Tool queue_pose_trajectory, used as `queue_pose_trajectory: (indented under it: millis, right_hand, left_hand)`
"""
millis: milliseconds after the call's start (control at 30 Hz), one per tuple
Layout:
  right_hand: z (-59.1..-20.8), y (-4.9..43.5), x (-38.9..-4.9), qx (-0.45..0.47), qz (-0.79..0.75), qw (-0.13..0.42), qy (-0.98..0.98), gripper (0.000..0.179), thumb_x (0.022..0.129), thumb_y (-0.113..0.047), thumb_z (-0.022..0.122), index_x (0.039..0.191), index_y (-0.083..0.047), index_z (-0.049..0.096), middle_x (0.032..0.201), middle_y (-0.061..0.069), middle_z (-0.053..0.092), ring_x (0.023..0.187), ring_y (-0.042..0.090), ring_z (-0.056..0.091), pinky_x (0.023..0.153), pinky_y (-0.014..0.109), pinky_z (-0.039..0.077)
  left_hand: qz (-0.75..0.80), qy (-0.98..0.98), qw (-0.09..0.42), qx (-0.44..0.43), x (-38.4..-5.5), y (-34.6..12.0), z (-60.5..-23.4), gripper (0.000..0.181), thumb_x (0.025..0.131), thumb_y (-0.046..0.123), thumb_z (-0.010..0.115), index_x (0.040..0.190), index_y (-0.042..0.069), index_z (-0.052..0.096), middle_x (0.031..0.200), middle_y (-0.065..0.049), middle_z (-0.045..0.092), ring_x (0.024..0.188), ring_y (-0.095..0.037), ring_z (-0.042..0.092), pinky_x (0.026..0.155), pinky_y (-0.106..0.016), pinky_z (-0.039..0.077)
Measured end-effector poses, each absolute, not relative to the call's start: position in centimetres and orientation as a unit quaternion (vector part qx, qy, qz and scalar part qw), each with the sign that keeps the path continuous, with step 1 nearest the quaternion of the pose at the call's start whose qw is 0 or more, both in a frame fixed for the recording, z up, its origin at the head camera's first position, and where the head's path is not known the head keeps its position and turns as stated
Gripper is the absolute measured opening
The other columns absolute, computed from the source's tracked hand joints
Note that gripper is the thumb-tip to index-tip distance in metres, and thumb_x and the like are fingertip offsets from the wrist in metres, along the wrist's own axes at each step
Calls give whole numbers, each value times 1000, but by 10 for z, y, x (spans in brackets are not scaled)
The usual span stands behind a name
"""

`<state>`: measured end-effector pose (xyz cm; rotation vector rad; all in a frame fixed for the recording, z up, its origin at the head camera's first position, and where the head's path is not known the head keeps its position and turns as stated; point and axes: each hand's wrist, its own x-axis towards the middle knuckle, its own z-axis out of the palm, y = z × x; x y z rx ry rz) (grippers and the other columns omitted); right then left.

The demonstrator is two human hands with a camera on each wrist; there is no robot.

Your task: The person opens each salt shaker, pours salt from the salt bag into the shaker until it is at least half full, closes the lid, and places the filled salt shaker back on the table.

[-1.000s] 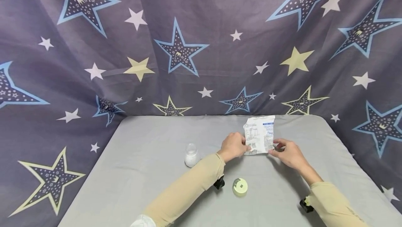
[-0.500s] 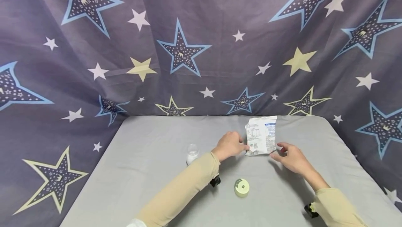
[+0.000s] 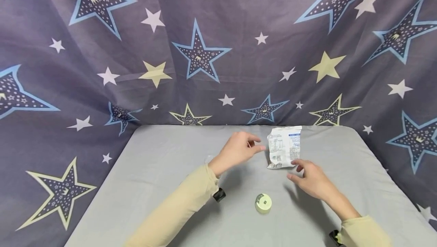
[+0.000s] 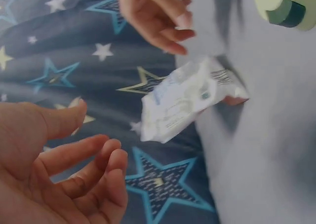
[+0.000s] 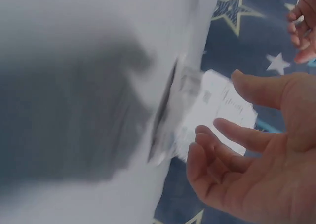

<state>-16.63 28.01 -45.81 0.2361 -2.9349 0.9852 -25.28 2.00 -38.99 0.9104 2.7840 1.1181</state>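
Observation:
A white printed packet [image 3: 284,146] stands upright near the back of the grey table, text and a blue strip on its front. Left of it, my left hand [image 3: 239,149] hovers with fingers relaxed and holds nothing; the left wrist view shows a gap between that hand and the packet [image 4: 180,100]. My right hand [image 3: 312,178] is at the packet's lower right, fingers loosely bent and holding nothing, its fingertips overlapping the packet's corner in the head view. A glass jar [image 3: 209,158] lies mostly hidden behind the left forearm, only its rim showing.
A pale green round lid [image 3: 263,203] lies on the grey table [image 3: 164,152] between the two forearms. A dark curtain [image 3: 232,19] printed with stars hangs behind the table and along both sides.
Both hands have let go of the packet, which stays standing. My left hand has drawn back to the left and up, its forearm now covering most of the jar. The right hand has shifted slightly downward.

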Motion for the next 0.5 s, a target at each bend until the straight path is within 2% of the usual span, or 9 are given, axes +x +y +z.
queue_pose_trajectory:
  millis: [167, 267, 500]
  right_hand:
    - [-451, 261, -157, 111, 320, 14, -941, 44, 92, -18, 81, 127, 5, 67, 105, 18, 68, 75, 16, 55, 65, 36, 47]
    - [-448, 253, -151, 130, 323, 17, -937, 40, 91, -17, 82, 123, 3, 70, 104, 15, 67, 72, 13, 54, 64, 33, 47]
    - [-448, 240, -143, 160, 325, 11, -932, 38, 90, -16, 83, 122, 1, 70, 103, 12, 68, 70, 7, 51, 64, 30, 46]
  left_hand:
    - [396, 863, -42, 310, -247, -15, -384, 28, 97, 23, 80, 120, 7, 79, 90, 3, 73, 79, -8, 66, 74, -25, 55]
    - [410, 857, -79, 301, -246, -38, -387, 25, 96, 18, 80, 118, 7, 80, 95, 1, 74, 84, -11, 67, 77, -30, 58]
    - [427, 854, -137, 264, -240, -79, -394, 31, 92, 20, 85, 121, 11, 79, 106, 0, 73, 102, -18, 68, 88, -41, 56]
